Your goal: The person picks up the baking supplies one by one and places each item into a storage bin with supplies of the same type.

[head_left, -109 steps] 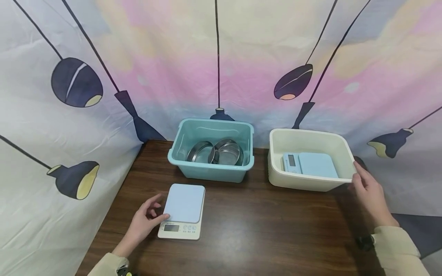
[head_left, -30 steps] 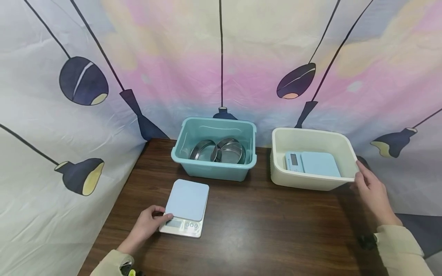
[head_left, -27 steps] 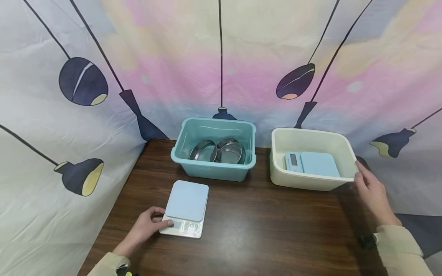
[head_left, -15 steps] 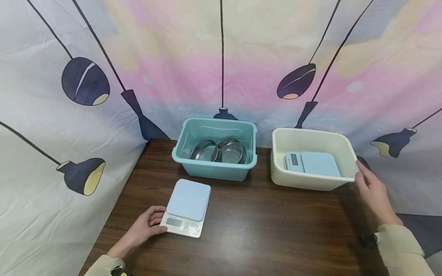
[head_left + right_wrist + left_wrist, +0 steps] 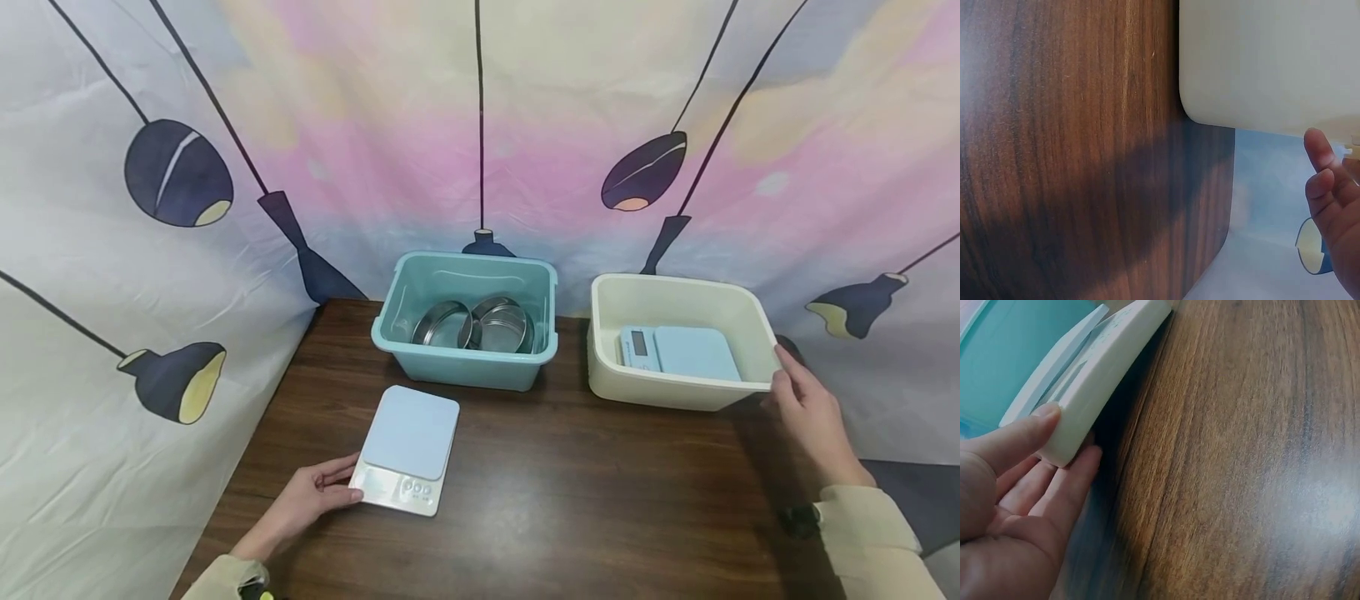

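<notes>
A white kitchen scale (image 5: 411, 433) with a pale platform lies at the left front of the table. My left hand (image 5: 307, 500) pinches its lower left corner, thumb on the top edge and fingers beneath. In the left wrist view the scale (image 5: 1100, 375) is tilted, with a dark gap under its near edge. Glare covers its display. At the right, my right hand (image 5: 813, 421) holds the right rim of a cream bin (image 5: 667, 393); part of the grip is out of sight. A light blue kitchen scale (image 5: 693, 352) lies in that bin.
A teal bin (image 5: 465, 367) stands at the back of the brown wooden table (image 5: 570, 492), left of the cream bin. Several round metal sieves (image 5: 501, 327) lie inside it. A printed cloth (image 5: 360, 125) hangs close behind both bins.
The left hand has gone from lightly touching the white scale's side to gripping its lower left corner. The scale has shifted slightly away and right. The right hand stays at the bin.
</notes>
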The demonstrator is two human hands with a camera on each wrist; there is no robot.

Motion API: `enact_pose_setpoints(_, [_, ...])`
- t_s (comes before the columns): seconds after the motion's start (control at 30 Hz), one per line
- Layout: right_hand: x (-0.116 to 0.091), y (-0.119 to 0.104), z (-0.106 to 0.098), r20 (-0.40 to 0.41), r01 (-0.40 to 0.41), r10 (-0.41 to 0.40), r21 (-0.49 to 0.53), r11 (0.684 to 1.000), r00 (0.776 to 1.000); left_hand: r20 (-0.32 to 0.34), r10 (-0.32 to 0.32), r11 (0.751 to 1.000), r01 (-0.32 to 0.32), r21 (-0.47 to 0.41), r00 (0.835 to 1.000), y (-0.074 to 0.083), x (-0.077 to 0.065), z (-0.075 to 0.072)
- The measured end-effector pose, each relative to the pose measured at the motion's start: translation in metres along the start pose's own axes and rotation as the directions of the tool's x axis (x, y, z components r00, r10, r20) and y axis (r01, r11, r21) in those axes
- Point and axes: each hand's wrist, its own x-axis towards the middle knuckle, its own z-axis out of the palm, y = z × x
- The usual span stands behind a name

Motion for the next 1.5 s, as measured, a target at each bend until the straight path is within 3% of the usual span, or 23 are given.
enact_pose_setpoints(0.13, [0.001, 0.0, -0.001, 0.002, -0.008, 0.008, -0.005, 1.0, 1.0, 0.026, -0.027, 0.99, 0.03, -0.135, 0.999, -0.003, 0.001, 0.001])
enact_pose_setpoints(0.27, [0.001, 0.0, -0.001, 0.002, -0.015, 0.015, -0.003, 1.0, 1.0, 0.048, -0.04, 0.958, 0.052, -0.281, 0.998, -0.006, 0.003, 0.004])
enact_pose_setpoints(0.43, [0.0, -0.001, 0.0, 0.003, -0.02, 0.02, 0.001, 1.0, 1.0, -0.013, -0.052, 0.938, 0.044, -0.344, 0.999, -0.006, 0.005, 0.008])
enact_pose_setpoints(0.7, [-0.002, -0.001, 0.0, 0.011, -0.033, 0.033, 0.003, 0.999, 0.999, -0.088, -0.049, 0.939, 0.016, -0.344, 0.995, 0.003, 0.006, 0.011])
enact_pose_setpoints(0.97, [0.0, -0.002, -0.001, 0.016, -0.017, 0.017, 0.02, 1.0, 1.0, -0.093, -0.06, 0.952, 0.029, -0.306, 0.994, 0.014, 0.014, 0.017])
enact_pose_setpoints(1.27, [0.001, -0.002, 0.001, 0.003, -0.014, 0.014, 0.015, 1.0, 1.0, -0.024, 0.029, 0.952, -0.035, -0.303, 0.999, 0.027, 0.026, 0.023])
enact_pose_setpoints(1.5, [0.001, -0.002, 0.001, 0.002, -0.006, 0.006, 0.011, 1.0, 1.0, 0.025, 0.056, 0.958, -0.047, -0.283, 0.998, 0.039, 0.038, 0.031])
